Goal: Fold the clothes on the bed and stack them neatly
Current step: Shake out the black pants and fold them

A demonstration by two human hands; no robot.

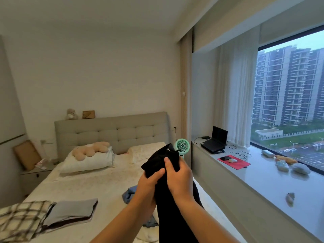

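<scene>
Both hands hold a black garment point(168, 204) up in the air over the right side of the bed point(91, 183). My left hand point(149, 186) grips its upper part from the left, and my right hand point(178, 179) pinches the top edge beside it. The cloth hangs down between my forearms. A folded grey garment point(73, 211) lies on a dark one at the near left of the bed, next to a folded plaid piece point(19, 220). A crumpled blue garment point(129, 193) lies on the bed behind my left wrist, partly hidden.
Pillows point(87, 162) and a plush toy point(91, 149) lie at the headboard. A small green fan point(182, 146) stands beside the bed. The wide window sill point(263, 183) on the right carries a laptop point(215, 142), a red mat and small toys. A nightstand point(35, 174) is far left.
</scene>
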